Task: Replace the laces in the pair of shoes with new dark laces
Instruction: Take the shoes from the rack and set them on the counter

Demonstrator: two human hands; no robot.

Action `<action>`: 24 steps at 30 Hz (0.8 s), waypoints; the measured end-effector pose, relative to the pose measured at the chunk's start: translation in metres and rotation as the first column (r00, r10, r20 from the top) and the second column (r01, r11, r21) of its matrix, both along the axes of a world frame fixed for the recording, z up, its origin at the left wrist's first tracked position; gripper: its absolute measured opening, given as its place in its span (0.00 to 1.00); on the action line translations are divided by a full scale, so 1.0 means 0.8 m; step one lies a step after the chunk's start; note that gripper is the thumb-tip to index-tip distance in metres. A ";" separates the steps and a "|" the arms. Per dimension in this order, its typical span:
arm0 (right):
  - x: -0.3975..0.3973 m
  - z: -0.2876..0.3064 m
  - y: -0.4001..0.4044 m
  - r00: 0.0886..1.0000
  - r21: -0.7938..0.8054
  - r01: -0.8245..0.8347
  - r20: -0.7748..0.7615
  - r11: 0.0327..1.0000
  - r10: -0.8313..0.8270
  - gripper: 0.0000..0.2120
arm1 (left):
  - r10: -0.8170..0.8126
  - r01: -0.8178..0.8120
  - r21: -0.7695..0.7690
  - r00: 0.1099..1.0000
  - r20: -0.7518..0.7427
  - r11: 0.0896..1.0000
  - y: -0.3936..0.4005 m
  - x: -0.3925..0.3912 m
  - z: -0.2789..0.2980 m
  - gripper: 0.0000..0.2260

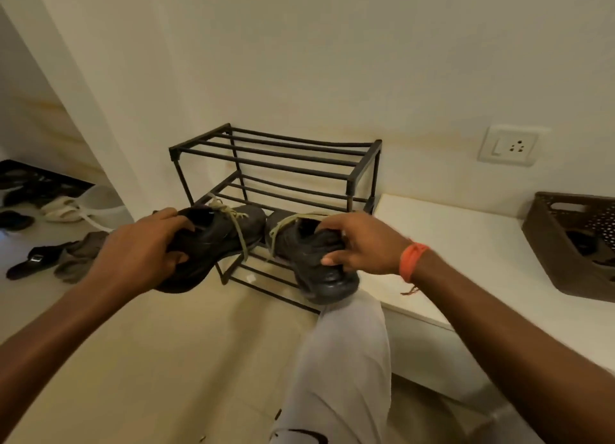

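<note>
I hold two dark shoes in the air in front of a black shoe rack (pixel 276 159). My left hand (pixel 139 250) grips the heel of the left shoe (pixel 213 240), whose pale lace (pixel 238 230) hangs loose. My right hand (pixel 362 244) grips the heel of the right shoe (pixel 312 260), fingers inside the opening and thumb on the back. A pale lace (pixel 289 222) also runs across the right shoe. No dark laces are in sight.
A white low ledge (pixel 466 250) runs along the right with a brown perforated basket (pixel 565 244) on it. Sandals and other footwear (pixel 43 260) lie on the floor at left. My knee in light trousers (pixel 346 360) is below the shoes. A wall socket (pixel 509 146) sits at right.
</note>
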State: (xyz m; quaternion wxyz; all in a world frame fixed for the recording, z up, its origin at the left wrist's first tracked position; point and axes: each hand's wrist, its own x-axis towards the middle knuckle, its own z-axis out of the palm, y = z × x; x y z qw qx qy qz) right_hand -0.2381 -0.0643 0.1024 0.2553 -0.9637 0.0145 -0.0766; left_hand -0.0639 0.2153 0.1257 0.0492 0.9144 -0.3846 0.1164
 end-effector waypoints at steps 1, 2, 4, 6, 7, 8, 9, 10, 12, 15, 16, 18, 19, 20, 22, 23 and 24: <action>-0.023 0.011 -0.002 1.000 -0.029 0.008 -0.008 1.000 -0.008 0.16 | -0.024 0.024 -0.016 1.000 -0.002 1.000 0.011 -0.013 0.006 0.20; -0.050 0.023 -0.005 0.999 -0.062 0.031 -0.007 0.998 -0.032 0.16 | -0.056 0.057 -0.037 0.998 0.013 0.998 0.017 -0.029 0.013 0.20; -0.094 0.045 -0.018 0.995 -0.122 0.097 -0.001 0.988 -0.097 0.17 | -0.095 0.097 -0.079 0.995 0.031 0.992 0.017 -0.050 0.025 0.20; -0.139 0.063 -0.036 0.982 -0.195 0.188 0.017 0.963 -0.188 0.19 | -0.137 0.140 -0.125 0.990 0.031 0.982 0.007 -0.071 0.031 0.20; -0.162 0.069 -0.048 0.970 -0.223 0.240 0.022 0.945 -0.241 0.19 | -0.164 0.169 -0.151 0.985 0.043 0.974 -0.003 -0.080 0.033 0.20; -0.182 0.074 -0.059 0.957 -0.239 0.286 0.024 0.928 -0.289 0.19 | -0.187 0.195 -0.176 0.981 0.060 0.965 -0.013 -0.088 0.033 0.20; -0.199 0.075 -0.071 0.942 -0.246 0.331 0.025 0.911 -0.335 0.19 | -0.209 0.221 -0.196 0.975 0.080 0.955 -0.024 -0.095 0.034 0.20; -0.219 0.076 -0.082 0.924 -0.252 0.378 0.034 0.891 -0.382 0.20 | -0.239 0.255 -0.220 0.966 0.095 0.942 -0.040 -0.103 0.035 0.20; -0.251 0.072 -0.102 0.887 -0.256 0.454 0.042 0.854 -0.459 0.20 | -0.305 0.319 -0.282 0.948 0.095 0.905 -0.075 -0.116 0.040 0.20; -0.284 0.051 -0.127 0.835 -0.251 0.538 0.034 0.804 -0.549 0.21 | -0.414 0.417 -0.345 0.906 0.087 0.841 -0.143 -0.131 0.044 0.19; -0.292 0.041 -0.133 0.817 -0.242 0.565 0.030 0.789 -0.576 0.21 | -0.449 0.447 -0.358 0.890 0.084 0.820 -0.170 -0.135 0.042 0.19; -0.305 0.018 -0.140 0.780 -0.193 0.617 0.019 0.763 -0.625 0.21 | -0.502 0.482 -0.368 0.864 0.048 0.795 -0.230 -0.140 0.031 0.18; -0.309 0.006 -0.140 0.762 -0.160 0.641 0.010 0.751 -0.648 0.21 | -0.516 0.485 -0.369 0.856 0.017 0.793 -0.258 -0.143 0.023 0.18; -0.313 -0.006 -0.142 0.738 -0.125 0.670 0.002 0.732 -0.675 0.21 | -0.530 0.488 -0.370 0.848 -0.014 0.791 -0.291 -0.145 0.012 0.18; -0.315 -0.027 -0.140 0.709 -0.040 0.705 0.000 0.708 -0.705 0.19 | -0.540 0.489 -0.358 0.840 -0.053 0.795 -0.346 -0.149 -0.014 0.17; -0.315 -0.036 -0.136 0.700 0.013 0.714 0.004 0.700 -0.714 0.19 | -0.539 0.489 -0.344 0.840 -0.061 0.802 -0.367 -0.151 -0.029 0.16; -0.314 -0.042 -0.133 0.692 0.063 0.720 0.016 0.691 -0.722 0.18 | -0.533 0.486 -0.335 0.844 -0.061 0.808 -0.386 -0.152 -0.044 0.15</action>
